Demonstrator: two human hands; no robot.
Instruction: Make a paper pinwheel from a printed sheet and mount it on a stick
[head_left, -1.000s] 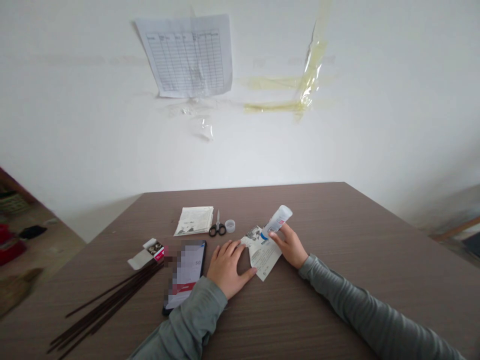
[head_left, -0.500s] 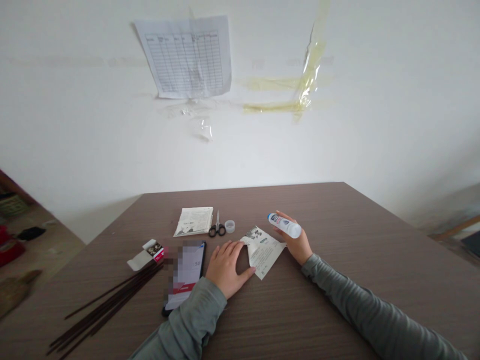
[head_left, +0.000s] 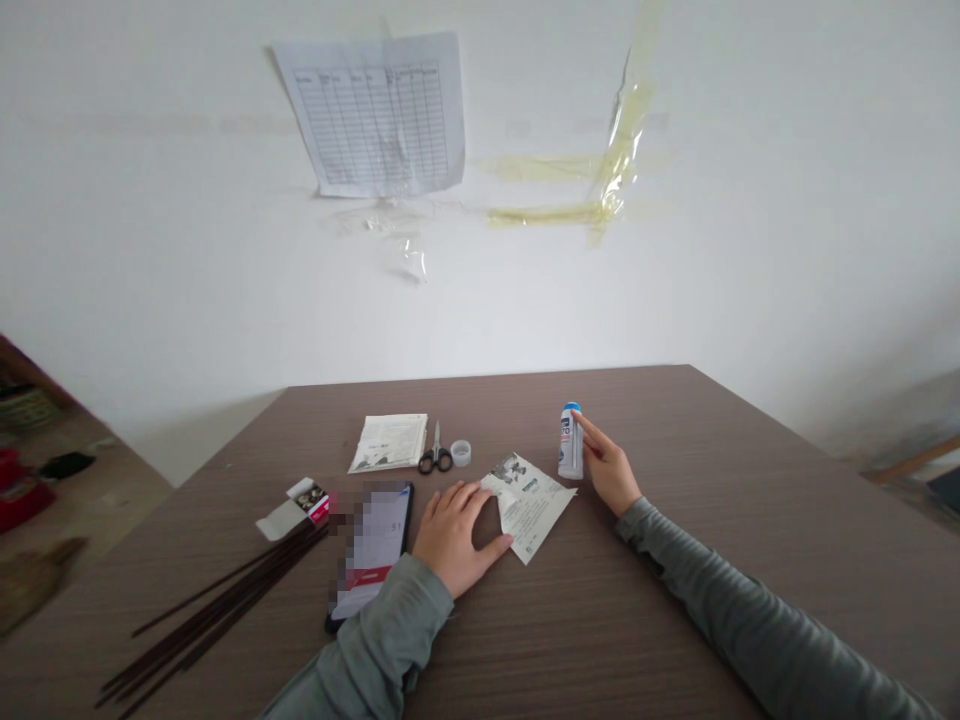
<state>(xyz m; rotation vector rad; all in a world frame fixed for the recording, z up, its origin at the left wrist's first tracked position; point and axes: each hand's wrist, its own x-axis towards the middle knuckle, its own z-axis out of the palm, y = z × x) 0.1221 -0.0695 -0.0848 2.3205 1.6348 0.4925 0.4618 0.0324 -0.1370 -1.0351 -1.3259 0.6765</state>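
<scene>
My left hand [head_left: 459,540] lies on the table with thumb and fingers spread. Its fingertips touch the left edges of a printed piece of paper [head_left: 534,508], which is folded to a rough diamond with a dark picture near its top. My right hand [head_left: 613,475] is at a white glue stick [head_left: 571,455] that stands upright on the table, blue end up. The index finger reaches along its upper side; the other fingers are partly hidden. Left of the paper are a translucent round cap [head_left: 460,453] and small black-handled scissors [head_left: 436,457].
A stack of folded paper [head_left: 390,442] lies behind the scissors. At left are a phone [head_left: 373,545] with a lit screen, an open small box [head_left: 300,508] and a bundle of thin dark sticks [head_left: 217,610]. The table [head_left: 675,420] meets a white wall bearing a taped sheet [head_left: 375,115].
My right hand has turned the glue stick from tilted to upright and set it on the table, slightly to the right. My left hand has stayed in place at the paper.
</scene>
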